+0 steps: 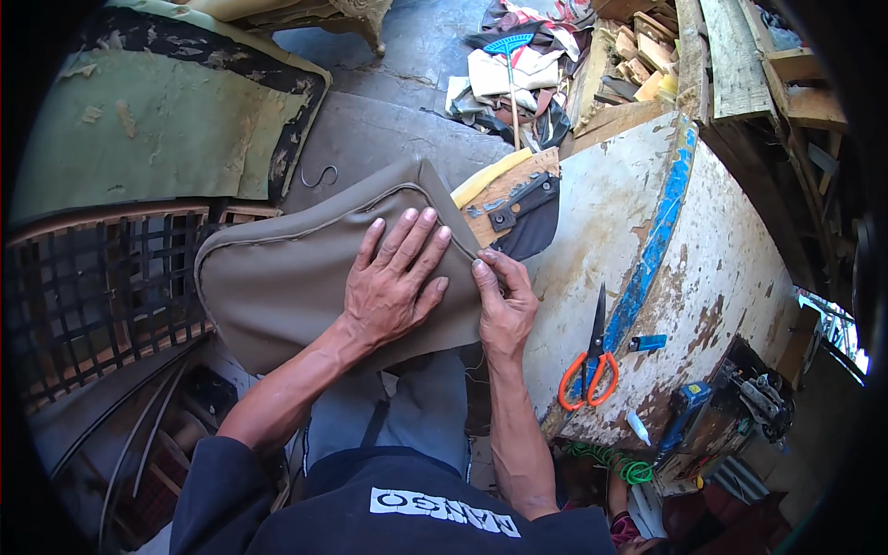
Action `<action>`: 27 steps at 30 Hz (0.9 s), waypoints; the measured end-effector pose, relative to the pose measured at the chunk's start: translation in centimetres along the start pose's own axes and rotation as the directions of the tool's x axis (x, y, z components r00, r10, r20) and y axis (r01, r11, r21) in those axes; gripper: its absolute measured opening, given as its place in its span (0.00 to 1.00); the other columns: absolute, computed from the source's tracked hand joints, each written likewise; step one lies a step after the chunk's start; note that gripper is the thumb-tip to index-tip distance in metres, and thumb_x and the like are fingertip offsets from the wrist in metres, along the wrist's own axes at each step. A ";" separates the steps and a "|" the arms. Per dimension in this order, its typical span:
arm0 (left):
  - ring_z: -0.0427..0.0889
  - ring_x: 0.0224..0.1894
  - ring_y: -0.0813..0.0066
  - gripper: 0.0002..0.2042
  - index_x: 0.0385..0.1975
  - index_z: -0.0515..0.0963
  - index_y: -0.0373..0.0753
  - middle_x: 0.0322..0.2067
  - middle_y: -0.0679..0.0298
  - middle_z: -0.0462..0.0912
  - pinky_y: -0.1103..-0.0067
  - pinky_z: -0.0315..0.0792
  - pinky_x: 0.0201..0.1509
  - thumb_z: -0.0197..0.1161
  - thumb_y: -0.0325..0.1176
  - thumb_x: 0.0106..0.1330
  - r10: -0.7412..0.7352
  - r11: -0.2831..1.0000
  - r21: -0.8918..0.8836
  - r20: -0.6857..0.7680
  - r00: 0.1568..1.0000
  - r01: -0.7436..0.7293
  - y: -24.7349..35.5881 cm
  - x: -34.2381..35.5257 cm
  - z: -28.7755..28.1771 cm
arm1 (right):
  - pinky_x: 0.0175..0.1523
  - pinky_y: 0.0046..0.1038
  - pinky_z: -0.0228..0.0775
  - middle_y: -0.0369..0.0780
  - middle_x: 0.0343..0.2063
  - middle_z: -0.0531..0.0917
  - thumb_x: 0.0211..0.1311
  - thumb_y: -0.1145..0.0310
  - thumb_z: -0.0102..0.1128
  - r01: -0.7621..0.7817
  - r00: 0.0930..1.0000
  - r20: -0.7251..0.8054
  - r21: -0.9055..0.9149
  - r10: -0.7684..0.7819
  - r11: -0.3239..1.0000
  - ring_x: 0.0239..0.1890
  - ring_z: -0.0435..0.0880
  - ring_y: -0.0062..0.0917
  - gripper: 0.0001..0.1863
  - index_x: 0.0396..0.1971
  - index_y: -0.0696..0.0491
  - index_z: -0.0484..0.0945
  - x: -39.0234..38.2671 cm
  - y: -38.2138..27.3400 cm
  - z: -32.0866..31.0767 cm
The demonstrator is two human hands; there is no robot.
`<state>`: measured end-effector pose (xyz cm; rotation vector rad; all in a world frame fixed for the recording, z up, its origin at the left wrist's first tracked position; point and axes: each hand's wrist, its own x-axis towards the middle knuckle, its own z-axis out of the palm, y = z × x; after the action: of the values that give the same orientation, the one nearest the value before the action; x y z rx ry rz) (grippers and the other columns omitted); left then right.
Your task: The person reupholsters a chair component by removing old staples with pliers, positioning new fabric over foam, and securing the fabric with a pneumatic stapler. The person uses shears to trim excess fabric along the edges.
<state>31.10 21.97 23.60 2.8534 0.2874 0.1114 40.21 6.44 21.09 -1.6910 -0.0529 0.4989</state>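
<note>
Taupe piped cushion cover (296, 287) lies at your worn white surface's (638, 231) edge, your left hand (393, 282) flat with fingers spread, your right hand (504, 305) pinching its seam, orange-handled scissors (592, 356) nearby.

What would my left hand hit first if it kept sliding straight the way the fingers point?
Likely the piped edge of the taupe cushion cover that the left hand lies flat on. Just past it sits the wooden piece with a black metal bracket, though depth there is unclear.
</note>
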 end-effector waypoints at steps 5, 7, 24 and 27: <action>0.60 0.78 0.57 0.30 0.69 0.72 0.41 0.73 0.54 0.67 0.55 0.44 0.81 0.63 0.45 0.67 -0.020 0.999 -0.042 -0.007 1.000 0.020 0.7 -0.1 0.4 | 0.58 0.29 0.75 0.43 0.47 0.85 0.66 0.71 0.70 -0.004 1.000 -0.018 -0.031 0.004 1.000 0.51 0.84 0.29 0.10 0.46 0.57 0.88 -0.2 0.1 0.1; 0.61 0.77 0.57 0.30 0.69 0.73 0.39 0.72 0.53 0.68 0.51 0.44 0.81 0.64 0.43 0.67 0.051 0.999 -0.015 -0.083 0.995 -0.052 0.8 -0.7 1.1 | 0.58 0.29 0.76 0.43 0.47 0.86 0.66 0.71 0.70 0.022 0.999 -0.024 -0.049 -0.024 0.999 0.51 0.85 0.29 0.10 0.46 0.57 0.87 -0.4 0.2 0.2; 0.65 0.75 0.59 0.25 0.64 0.77 0.42 0.69 0.58 0.72 0.51 0.46 0.81 0.63 0.39 0.66 0.073 0.995 -0.056 -0.163 0.984 -0.083 0.8 -1.0 1.8 | 0.51 0.41 0.71 0.41 0.36 0.82 0.65 0.67 0.68 0.304 0.944 0.080 -0.581 -0.319 0.755 0.43 0.79 0.38 0.07 0.36 0.55 0.83 0.2 -2.9 1.4; 0.65 0.75 0.59 0.25 0.64 0.77 0.42 0.69 0.58 0.73 0.51 0.46 0.81 0.63 0.38 0.66 0.073 0.994 -0.063 -0.170 0.983 -0.084 0.5 -0.8 1.6 | 0.47 0.40 0.72 0.42 0.34 0.80 0.65 0.69 0.67 0.134 0.988 -0.013 -0.394 -0.152 0.909 0.40 0.80 0.40 0.06 0.34 0.55 0.81 0.5 -2.9 1.3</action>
<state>30.55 20.95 22.12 2.7898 0.1997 0.3704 40.90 8.39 23.57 -2.0731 -0.2591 0.3548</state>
